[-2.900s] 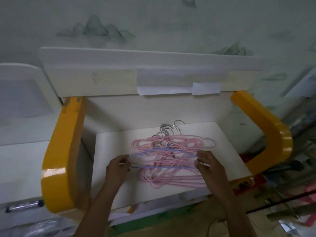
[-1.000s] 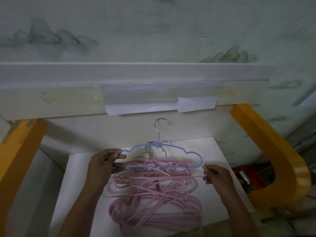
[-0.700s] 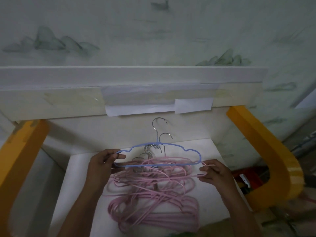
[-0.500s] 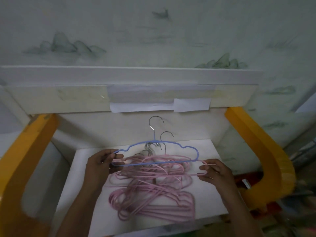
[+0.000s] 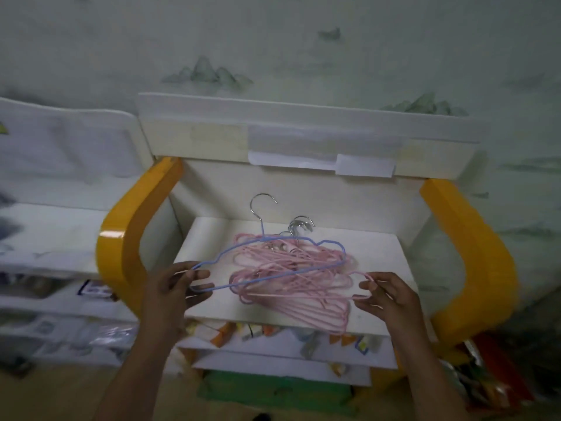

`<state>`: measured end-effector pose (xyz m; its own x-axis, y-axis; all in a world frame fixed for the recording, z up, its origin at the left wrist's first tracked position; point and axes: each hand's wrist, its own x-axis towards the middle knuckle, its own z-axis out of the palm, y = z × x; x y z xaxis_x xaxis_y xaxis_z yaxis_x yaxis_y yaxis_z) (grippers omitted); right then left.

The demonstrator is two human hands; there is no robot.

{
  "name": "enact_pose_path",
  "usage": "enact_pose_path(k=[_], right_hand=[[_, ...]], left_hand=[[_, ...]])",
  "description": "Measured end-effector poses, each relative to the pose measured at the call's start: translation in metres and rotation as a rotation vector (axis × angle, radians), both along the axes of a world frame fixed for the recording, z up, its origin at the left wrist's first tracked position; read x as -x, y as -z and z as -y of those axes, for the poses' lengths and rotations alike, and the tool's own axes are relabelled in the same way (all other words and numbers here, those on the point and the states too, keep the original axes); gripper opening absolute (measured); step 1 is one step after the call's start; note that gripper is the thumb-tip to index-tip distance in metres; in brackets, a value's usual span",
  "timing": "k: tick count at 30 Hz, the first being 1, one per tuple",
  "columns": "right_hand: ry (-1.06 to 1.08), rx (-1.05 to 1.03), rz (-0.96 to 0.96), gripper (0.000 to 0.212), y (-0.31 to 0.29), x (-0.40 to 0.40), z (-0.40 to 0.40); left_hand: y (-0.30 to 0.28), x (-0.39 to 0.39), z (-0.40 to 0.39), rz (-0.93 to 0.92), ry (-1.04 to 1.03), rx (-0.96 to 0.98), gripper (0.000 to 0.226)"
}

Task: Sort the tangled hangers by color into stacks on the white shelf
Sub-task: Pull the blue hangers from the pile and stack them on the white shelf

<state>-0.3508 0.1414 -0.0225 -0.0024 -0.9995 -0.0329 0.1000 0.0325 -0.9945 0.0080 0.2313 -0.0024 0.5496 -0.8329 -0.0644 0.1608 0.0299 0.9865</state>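
The fingers (image 5: 198,274) of the left hand (image 5: 170,294) pinch the left tip of the blue hanger (image 5: 274,279), thumb below and fingertips over the thin rod. From that pinch the hanger runs up and to the right, tilted, its wavy cloud-like upper edge and straight lower bar lying across the pink hangers (image 5: 299,281), its silver hook (image 5: 261,206) rising beyond them. The fingers of the right hand (image 5: 390,296) curl round the right end of a pink rod at the edge of the heap. Between the two hands the tangled pink loops lie on the white shelf (image 5: 209,235), several metal hooks bunched at the far side. Yellow side arms (image 5: 130,226) flank the shelf outside each hand.
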Motion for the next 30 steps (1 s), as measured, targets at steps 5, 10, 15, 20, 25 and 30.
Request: enact_pose_path(k=[5, 10, 15, 20, 25, 30], right_hand=[[-0.101, 0.024, 0.049, 0.033, -0.004, -0.033, -0.02], [-0.223, 0.027, 0.068, 0.091, -0.018, -0.085, -0.032], [-0.3, 0.024, 0.059, 0.027, -0.022, -0.155, -0.053], [-0.375, 0.011, 0.026, 0.007, -0.022, -0.23, -0.084], [-0.369, 0.043, 0.027, 0.017, -0.018, -0.316, -0.126], [-0.369, 0.054, 0.0, 0.008, -0.014, -0.388, -0.155]], left_hand=[[-0.008, -0.019, -0.061, 0.081, -0.136, 0.007, 0.018], [-0.013, -0.05, -0.114, 0.12, -0.282, 0.029, 0.017], [-0.016, -0.091, -0.17, 0.053, -0.397, 0.059, 0.017], [-0.012, -0.151, -0.225, 0.013, -0.475, 0.051, 0.017], [-0.008, -0.229, -0.276, 0.032, -0.541, 0.004, 0.018], [-0.007, -0.297, -0.308, 0.06, -0.572, -0.004, 0.019]])
